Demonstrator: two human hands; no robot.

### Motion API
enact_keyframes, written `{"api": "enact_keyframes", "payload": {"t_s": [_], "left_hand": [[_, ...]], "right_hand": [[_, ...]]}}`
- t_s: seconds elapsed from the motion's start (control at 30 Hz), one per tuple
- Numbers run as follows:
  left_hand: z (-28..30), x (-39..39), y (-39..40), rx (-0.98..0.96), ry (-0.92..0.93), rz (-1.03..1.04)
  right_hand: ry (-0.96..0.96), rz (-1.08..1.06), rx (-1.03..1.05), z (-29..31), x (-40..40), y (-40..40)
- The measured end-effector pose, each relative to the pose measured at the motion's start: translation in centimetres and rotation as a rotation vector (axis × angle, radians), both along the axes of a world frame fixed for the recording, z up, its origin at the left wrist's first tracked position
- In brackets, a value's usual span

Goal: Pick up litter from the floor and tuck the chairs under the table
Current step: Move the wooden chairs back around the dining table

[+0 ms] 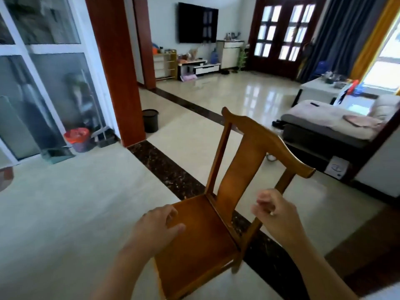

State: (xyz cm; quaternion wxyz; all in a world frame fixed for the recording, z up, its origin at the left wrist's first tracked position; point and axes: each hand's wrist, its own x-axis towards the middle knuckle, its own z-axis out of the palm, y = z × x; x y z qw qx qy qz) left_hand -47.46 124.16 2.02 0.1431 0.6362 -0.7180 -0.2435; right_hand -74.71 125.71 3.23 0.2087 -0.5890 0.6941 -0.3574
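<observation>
A brown wooden chair (201, 241) with a tall slatted back stands close in front of me, over the dark marble floor strip. My left hand (159, 227) lies over the seat's left edge, thumb and fingers on the seat top. My right hand (276, 213) is curled around the right back post, just below the top rail. The chair's legs are hidden below the seat. I make out no litter on the nearby floor.
A black bin (150, 120) stands by the wooden pillar (121, 83). A red-bagged bin (77, 138) and a dustpan (56, 154) sit by the glass doors on the left. A sofa (324, 126) and a white coffee table (316, 89) are on the right. A brown rounded edge (6, 177) shows at far left.
</observation>
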Motion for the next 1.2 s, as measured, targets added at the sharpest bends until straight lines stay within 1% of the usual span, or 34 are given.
{"api": "enact_keyframes", "payload": {"t_s": [0.07, 0.17, 0.27, 0.37, 0.5, 0.6, 0.7, 0.9, 1.0, 1.03, 1.2], "left_hand": [[0.4, -2.1, -2.8, -0.033, 0.018, -0.057], [0.9, -6.1, -6.1, -0.068, 0.061, -0.160], [1.2, -10.2, -9.0, -0.089, 0.072, -0.271], [1.3, -14.1, -11.7, -0.109, 0.092, -0.349], [1.7, -19.3, -15.8, -0.171, 0.108, -0.380], [1.6, -23.6, -19.2, -0.184, 0.117, -0.332], [1.4, -27.8, -22.2, -0.157, 0.122, -0.231], [0.9, -34.1, -25.6, 0.006, 0.165, 0.004], [0.6, -36.0, -25.9, 0.049, 0.104, 0.128], [0.4, -36.4, -25.9, 0.067, 0.108, 0.158], [-0.2, -37.6, -26.2, 0.079, 0.270, 0.188]], "right_hand": [[-0.003, -0.066, -0.049, 1.0, -2.3, -0.9], [0.060, -0.160, -0.136, 2.0, -5.5, -1.8], [0.078, -0.251, -0.190, 2.5, -8.6, -3.3], [0.083, -0.287, -0.233, 2.8, -11.6, -5.4], [0.029, -0.286, -0.249, 3.0, -16.0, -9.7], [-0.008, -0.213, -0.237, 2.6, -19.5, -14.2], [-0.011, -0.119, -0.210, 1.6, -22.4, -19.6], [0.000, 0.119, -0.099, -0.1, -26.1, -28.0], [-0.002, 0.195, -0.078, -0.6, -27.1, -30.6], [-0.001, 0.212, -0.071, -0.7, -27.3, -31.3], [-0.012, 0.301, -0.043, -1.3, -26.4, -33.5]]}}
